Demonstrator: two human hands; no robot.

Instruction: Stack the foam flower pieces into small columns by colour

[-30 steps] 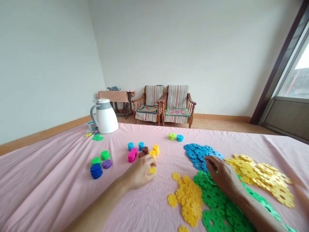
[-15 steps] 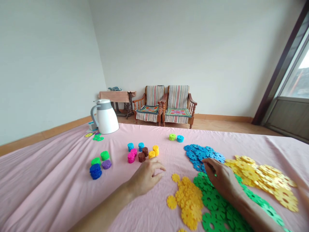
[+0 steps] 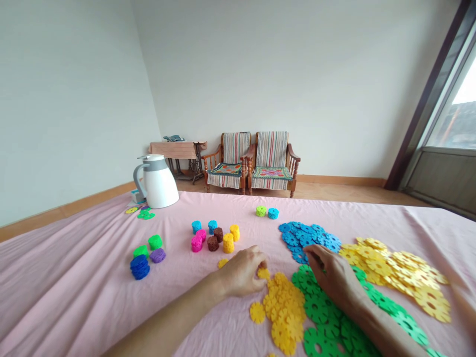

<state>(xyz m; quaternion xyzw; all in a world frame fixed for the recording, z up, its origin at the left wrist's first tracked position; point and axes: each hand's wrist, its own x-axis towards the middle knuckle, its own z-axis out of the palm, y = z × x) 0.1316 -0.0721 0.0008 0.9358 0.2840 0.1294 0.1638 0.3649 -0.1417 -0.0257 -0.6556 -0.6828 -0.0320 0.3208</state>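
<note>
My left hand (image 3: pixel 246 271) is at the left edge of a pile of small orange-yellow snowflake discs (image 3: pixel 284 302). Its thumb and fingertips close around a single yellow snowflake disc (image 3: pixel 263 273) at the top of that pile. Another yellow disc lies flat beside the left wrist. My right hand (image 3: pixel 330 275) hovers over the border of the blue discs (image 3: pixel 308 235) and the larger green discs (image 3: pixel 316 305), its thumb and fingers pinched together. Whatever the right fingertips may hold is hidden. Yellow stacks (image 3: pixel 228 243) stand beyond my left hand.
Brown, pink and light-blue stacks (image 3: pixel 196 227) stand left of the yellow ones. Dark-blue (image 3: pixel 140 267), purple and green stacks are farther left. A white jug (image 3: pixel 161 183) stands at the back left. Larger yellow discs (image 3: pixel 394 265) spread at right on the pink cloth (image 3: pixel 92 277).
My left hand has moved right, from near the yellow stacks to the single yellow disc, and its fingers have closed in. A loose yellow disc now shows beside the wrist. My right hand stays pinched.
</note>
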